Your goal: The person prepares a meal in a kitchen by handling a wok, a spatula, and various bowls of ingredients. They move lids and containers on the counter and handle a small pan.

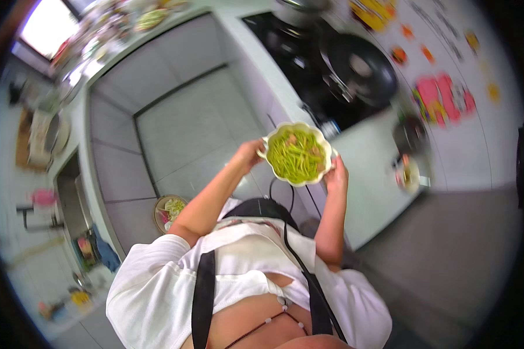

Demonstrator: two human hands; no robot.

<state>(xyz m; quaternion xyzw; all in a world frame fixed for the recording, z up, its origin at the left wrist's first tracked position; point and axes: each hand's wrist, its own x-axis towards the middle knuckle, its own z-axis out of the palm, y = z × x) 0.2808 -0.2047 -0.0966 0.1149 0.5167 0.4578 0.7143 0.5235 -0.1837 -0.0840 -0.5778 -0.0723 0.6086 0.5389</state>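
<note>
Both my hands hold up a white scalloped bowl (264,152) in front of me. Green strips of cooked vegetable (297,156) fill it, with a few brownish-pink pieces among them. My left hand (250,152) is closed on the handle at the bowl's left side. At the lower right side, my right hand (336,174) grips the rim or handle there; its fingertips are partly hidden. The bowl is off the counter, tipped so that its inside shows to me.
Right of the bowl runs a pale counter (374,168). A dark wok (361,70) and a pot (300,11) stand on the black cooktop (279,52). Jars (410,134) line the wall. Leftward are a sink (75,200) and a round bin (167,210) holding scraps.
</note>
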